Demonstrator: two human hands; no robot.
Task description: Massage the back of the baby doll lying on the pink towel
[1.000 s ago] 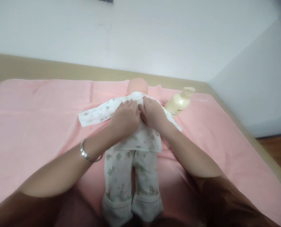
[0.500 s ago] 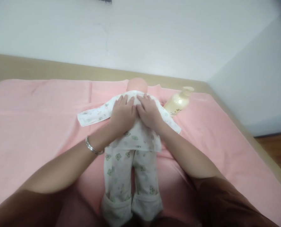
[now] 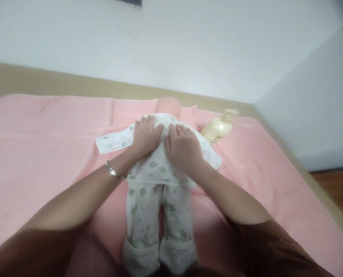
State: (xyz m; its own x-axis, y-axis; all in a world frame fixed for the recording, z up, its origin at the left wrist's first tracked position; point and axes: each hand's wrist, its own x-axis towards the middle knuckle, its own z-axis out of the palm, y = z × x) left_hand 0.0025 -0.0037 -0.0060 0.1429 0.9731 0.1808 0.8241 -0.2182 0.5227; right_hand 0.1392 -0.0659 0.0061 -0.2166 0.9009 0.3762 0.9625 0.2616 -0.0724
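A bald baby doll [image 3: 161, 159] lies stretched out with its head away from me, apparently on its front; its face is not visible. It wears a white top and white trousers with small green prints, and its sleeves spread to both sides. My left hand [image 3: 146, 136] rests flat on the left of the upper back, fingers extended, with a silver bangle on the wrist. On the right of the back lies my right hand [image 3: 185, 148], palm down, its fingers stretched out. Neither hand grasps anything.
A pale yellow pump bottle [image 3: 219, 127] leans or lies tilted beside the doll's right-hand sleeve. Beneath everything is a pink cloth [image 3: 44, 146] on a tan padded surface [image 3: 73, 80]. A white wall [image 3: 203, 46] rises behind, and wooden floor [image 3: 337, 188] shows at the right.
My hands have moved apart across the doll's back. The left has shifted slightly left, while the right has slid a little right and toward me. The camera view has shifted slightly.
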